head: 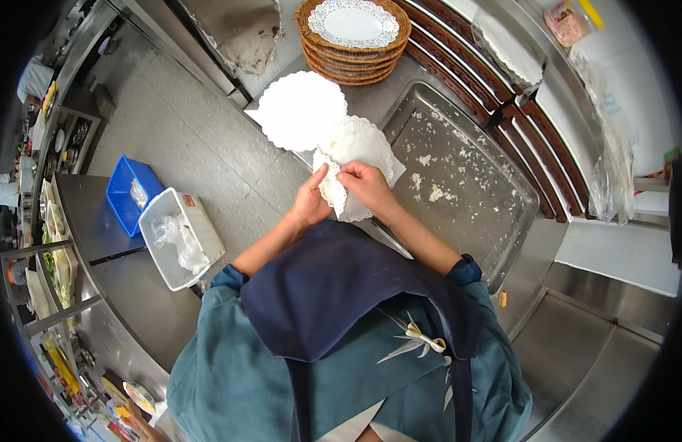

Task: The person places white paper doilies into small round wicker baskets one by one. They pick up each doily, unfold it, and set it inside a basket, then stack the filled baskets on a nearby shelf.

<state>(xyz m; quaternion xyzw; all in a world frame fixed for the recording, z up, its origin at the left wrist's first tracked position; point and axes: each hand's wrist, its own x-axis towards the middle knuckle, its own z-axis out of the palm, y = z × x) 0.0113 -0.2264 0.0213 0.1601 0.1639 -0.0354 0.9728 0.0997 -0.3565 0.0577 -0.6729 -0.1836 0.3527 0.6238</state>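
Observation:
Between my hands is a folded white paper doily (pixel 332 189) with a lacy edge. My left hand (pixel 312 200) pinches its left side with the thumb on top. The fingertips of my right hand (pixel 365 185) grip its right upper edge. Just beyond and partly beneath them lies a pile of lace-edged doilies (pixel 358 139) at the counter's edge. A bright round stack of white doilies (pixel 302 110) sits farther off to the left, overexposed in the picture.
Stacked wicker baskets (pixel 352 72) stand at the back, a doily (pixel 354 23) in the top one. On my right is a metal tray (pixel 462 193) with white crumbs, beside brown-handled trays (pixel 451 77). Blue (pixel 125 193) and white bins (pixel 178 237) stand left. A person's hand (pixel 136 422) shows lower left.

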